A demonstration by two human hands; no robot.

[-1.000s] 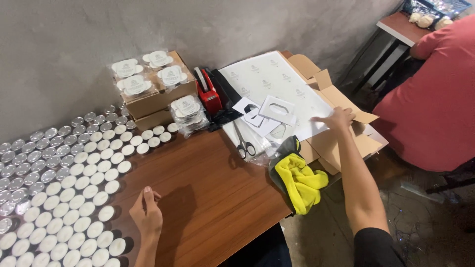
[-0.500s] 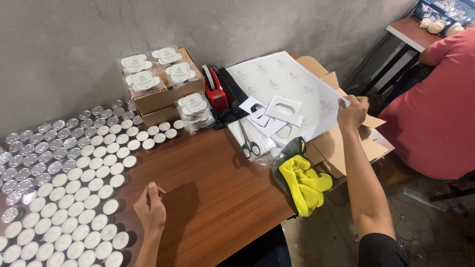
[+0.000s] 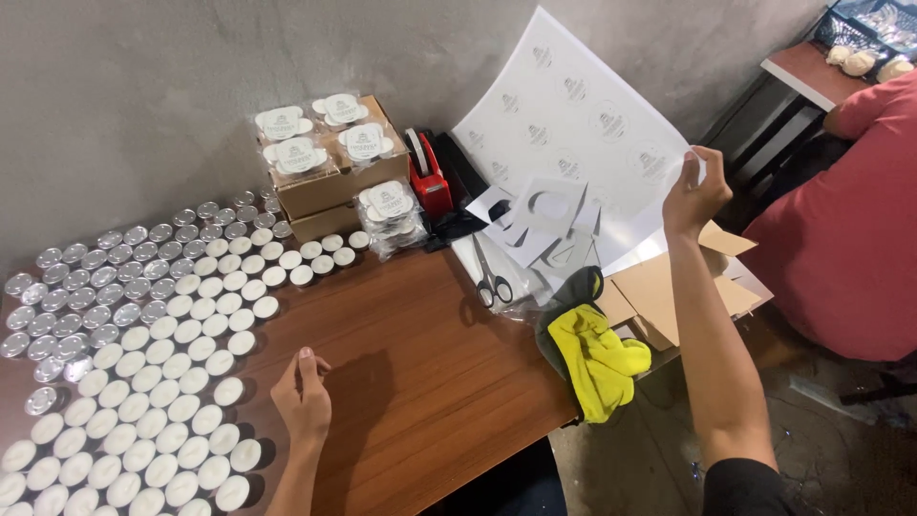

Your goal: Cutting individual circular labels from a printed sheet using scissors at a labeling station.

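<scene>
Sticker sheet (image 3: 573,105) is now lifted: a second ago it lay flat on the cardboard box, now its right edge is up and it stands tilted against the wall side, lower edge still down by the paper cutouts (image 3: 544,215). My right hand (image 3: 695,196) has risen with it, pinching the sheet's right edge, thumb in front, fingers closed on the paper. Right arm stretched out long over the table's right end, forearm angled up toward the sheet.

Left hand (image 3: 304,401) barely moved, resting on the brown table (image 3: 420,363), fingers loosely curled, holding nothing, just beside the rows of white tealights (image 3: 162,382).

Under the sheet: open cardboard box (image 3: 669,296), scissors (image 3: 492,282) on clear plastic, yellow and grey cloth (image 3: 597,354) hanging at the table edge. Red tape dispenser (image 3: 430,177) just left of the sheet, then packed tealight bags on small boxes (image 3: 330,182). Another person in a red shirt (image 3: 850,220) sits well to the right.
</scene>
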